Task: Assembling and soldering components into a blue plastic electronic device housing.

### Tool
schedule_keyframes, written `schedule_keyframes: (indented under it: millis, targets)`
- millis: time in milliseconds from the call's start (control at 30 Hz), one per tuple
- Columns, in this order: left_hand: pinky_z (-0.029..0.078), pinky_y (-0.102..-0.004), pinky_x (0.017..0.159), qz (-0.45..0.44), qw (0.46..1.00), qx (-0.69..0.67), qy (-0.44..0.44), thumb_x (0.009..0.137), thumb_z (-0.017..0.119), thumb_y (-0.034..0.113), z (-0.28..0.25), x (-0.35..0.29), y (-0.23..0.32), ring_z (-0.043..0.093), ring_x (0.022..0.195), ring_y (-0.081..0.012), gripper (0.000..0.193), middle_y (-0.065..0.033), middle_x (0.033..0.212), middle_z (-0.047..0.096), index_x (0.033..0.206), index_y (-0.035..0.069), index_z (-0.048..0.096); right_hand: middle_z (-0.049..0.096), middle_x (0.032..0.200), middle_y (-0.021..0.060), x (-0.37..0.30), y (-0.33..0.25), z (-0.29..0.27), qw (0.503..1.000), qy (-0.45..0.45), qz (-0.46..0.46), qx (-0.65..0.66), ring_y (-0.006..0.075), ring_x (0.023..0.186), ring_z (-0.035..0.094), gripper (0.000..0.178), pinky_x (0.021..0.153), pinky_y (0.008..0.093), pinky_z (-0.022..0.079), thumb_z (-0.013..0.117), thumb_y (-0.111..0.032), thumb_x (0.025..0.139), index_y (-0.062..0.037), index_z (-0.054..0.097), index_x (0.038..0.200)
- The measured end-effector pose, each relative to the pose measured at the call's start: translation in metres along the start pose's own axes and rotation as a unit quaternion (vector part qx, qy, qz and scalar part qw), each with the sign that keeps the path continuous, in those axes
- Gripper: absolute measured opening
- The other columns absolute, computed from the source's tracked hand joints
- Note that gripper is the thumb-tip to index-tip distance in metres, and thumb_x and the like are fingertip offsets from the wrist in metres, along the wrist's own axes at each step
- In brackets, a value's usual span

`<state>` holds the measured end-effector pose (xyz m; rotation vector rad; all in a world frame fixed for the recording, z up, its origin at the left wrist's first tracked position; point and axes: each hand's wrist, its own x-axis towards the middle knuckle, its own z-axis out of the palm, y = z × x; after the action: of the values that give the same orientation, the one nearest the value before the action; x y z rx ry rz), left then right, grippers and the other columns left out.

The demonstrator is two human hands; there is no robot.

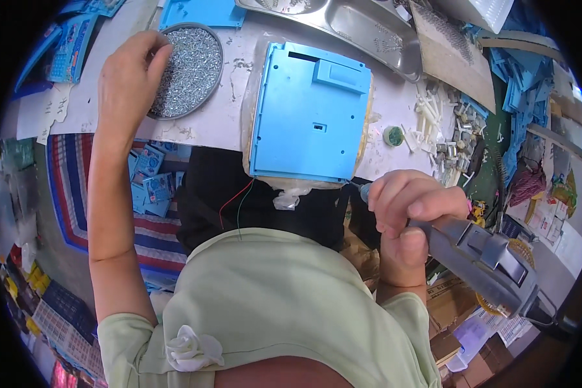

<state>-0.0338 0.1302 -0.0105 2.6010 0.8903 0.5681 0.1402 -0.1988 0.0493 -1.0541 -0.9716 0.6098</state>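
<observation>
My left hand (126, 84) reaches over the near-left side of a round grey tray (221, 64) full of small silver screws (191, 68). Its thumb and fingers are curled in; anything between the fingertips is too small to make out. A light blue plastic housing (288, 119) lies on a padded, plastic-wrapped support (252, 84) at the table's near edge. From its near-left corner hang a red and a green wire (240, 207). My right hand (410, 207) is wrapped round a dark electric screwdriver (478, 255), whose tip is at the housing's near-right corner.
Metal trays (368, 35) with small parts stand at the back. Right of the housing are a small green-filled round container (393, 136), white plastic pieces (427, 116) and small metal parts (456, 152). More blue housings (74, 48) lie at the far left.
</observation>
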Motion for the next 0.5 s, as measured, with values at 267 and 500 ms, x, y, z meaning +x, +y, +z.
schedule_keyframes:
  millis: [267,500]
  targets:
    - [0.047,-0.0475,0.105,0.255,0.94,-0.201,-0.101,0.09,0.07,0.006,0.011,-0.042,0.105,0.066,0.117,-0.0314,0.011,-0.0128,0.125,0.07,0.099,0.004,0.065,0.061,0.067,0.0082,0.005,0.007,-0.001,0.997,-0.061,-0.039,-0.015,0.0218,0.055,0.059,0.026,0.055,0.0354,0.052,0.074,-0.003,0.086,-0.004,0.055,0.103]
    - [0.042,-0.0536,0.113,0.286,0.93,-0.187,-0.138,0.09,0.07,0.008,0.028,-0.049,0.104,0.063,0.127,-0.0272,0.014,-0.0082,0.129,0.07,0.101,0.003,0.063,0.059,0.065,0.008,0.026,-0.001,-0.009,0.994,-0.085,-0.058,0.048,0.0226,0.052,0.058,0.026,0.053,0.0351,0.051,0.078,0.001,0.082,-0.0026,0.055,0.095]
